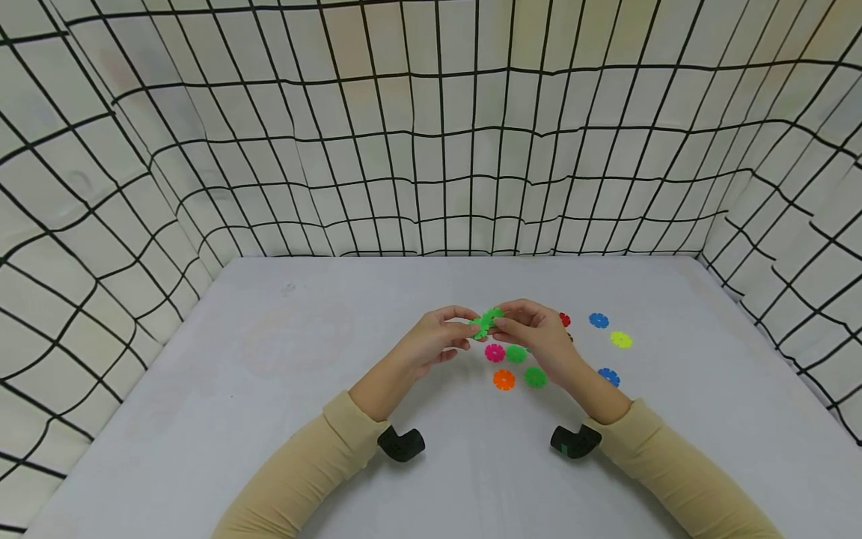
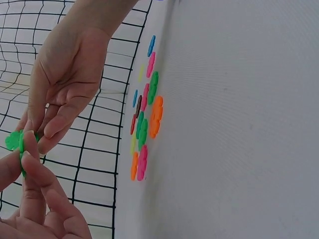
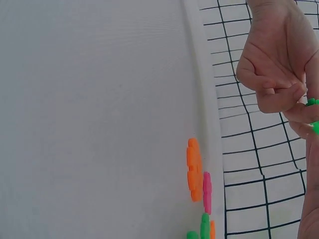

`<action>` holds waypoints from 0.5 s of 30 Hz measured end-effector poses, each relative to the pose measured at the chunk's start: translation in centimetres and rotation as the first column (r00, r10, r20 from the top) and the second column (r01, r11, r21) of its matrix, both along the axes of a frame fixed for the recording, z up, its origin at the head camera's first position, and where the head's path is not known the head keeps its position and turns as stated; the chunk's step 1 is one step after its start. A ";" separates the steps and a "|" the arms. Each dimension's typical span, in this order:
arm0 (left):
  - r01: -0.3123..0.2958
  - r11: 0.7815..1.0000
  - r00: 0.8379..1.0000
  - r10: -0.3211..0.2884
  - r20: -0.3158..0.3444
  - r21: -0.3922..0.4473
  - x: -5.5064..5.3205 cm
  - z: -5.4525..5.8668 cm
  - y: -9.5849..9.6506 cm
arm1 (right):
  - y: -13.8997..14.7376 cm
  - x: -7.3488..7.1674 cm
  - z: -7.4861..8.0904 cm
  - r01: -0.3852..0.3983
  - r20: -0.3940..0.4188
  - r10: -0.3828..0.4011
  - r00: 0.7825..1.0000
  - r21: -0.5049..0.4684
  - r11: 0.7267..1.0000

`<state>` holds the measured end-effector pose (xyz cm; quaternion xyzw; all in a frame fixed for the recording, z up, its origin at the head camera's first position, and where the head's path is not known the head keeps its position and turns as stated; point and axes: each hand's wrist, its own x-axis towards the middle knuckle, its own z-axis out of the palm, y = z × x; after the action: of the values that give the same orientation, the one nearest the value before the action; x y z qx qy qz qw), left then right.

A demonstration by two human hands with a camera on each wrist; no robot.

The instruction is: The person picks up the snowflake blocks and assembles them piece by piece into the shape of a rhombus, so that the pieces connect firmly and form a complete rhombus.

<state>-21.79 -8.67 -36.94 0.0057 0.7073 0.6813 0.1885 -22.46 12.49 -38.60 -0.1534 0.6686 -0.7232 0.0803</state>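
Note:
Two green notched plastic discs meet between the hands above the table, set at an angle to each other. The left hand (image 1: 431, 338) pinches the left green disc (image 1: 480, 327) between thumb and fingers. Across from it, the right hand (image 1: 539, 333) pinches the right green disc (image 1: 494, 314). In the left wrist view one green disc (image 2: 22, 149) shows edge-on against the other; how deeply their notches mesh is hidden by fingertips. In the right wrist view only slivers of green (image 3: 315, 127) appear at the edge.
Loose discs lie below and right of the hands, among them pink (image 1: 494, 352), orange (image 1: 503, 379), green (image 1: 535, 376), blue (image 1: 598, 320) and yellow (image 1: 621, 340). The right hand and forearm partly cover others. Black grid netting (image 1: 441, 157) surrounds the white table (image 1: 303, 449) at back and sides.

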 end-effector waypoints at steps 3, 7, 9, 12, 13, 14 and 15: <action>0.011 1.000 1.000 -0.011 -0.008 -0.007 -0.1 0.0 0.1 | 0.1 0.0 -0.1 0.003 0.000 -0.003 1.000 -0.001 1.000; 0.026 1.000 0.999 -0.026 -0.031 -0.013 -0.2 0.0 0.2 | 0.1 0.0 -0.1 0.000 0.018 0.000 1.000 -0.011 1.000; 0.033 0.999 0.999 -0.033 -0.037 -0.018 -0.3 -0.1 0.2 | 0.2 0.0 -0.2 -0.009 0.021 0.009 1.000 -0.015 1.000; 0.045 0.999 0.998 -0.046 -0.035 -0.028 -0.4 -0.1 0.1 | 0.5 0.0 -0.1 -0.042 -0.003 0.042 0.999 0.001 0.999; 0.051 0.998 0.998 -0.051 -0.030 -0.027 -0.5 -0.1 0.1 | 0.6 -0.1 -0.1 -0.057 -0.014 0.057 0.998 0.017 0.998; 0.054 0.998 0.998 -0.055 -0.023 -0.024 -0.5 -0.2 0.0 | 0.8 -0.1 0.0 -0.075 -0.024 0.076 0.997 0.042 0.996; 0.056 0.998 0.998 -0.056 -0.019 -0.021 -0.5 -0.1 0.0 | 1.0 -0.2 0.0 -0.092 -0.033 0.094 0.995 0.072 0.993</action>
<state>-22.28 -8.67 -37.07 0.0303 0.7155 0.6686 0.2005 -22.67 13.50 -38.55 -0.1946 0.6871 -0.6917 0.1072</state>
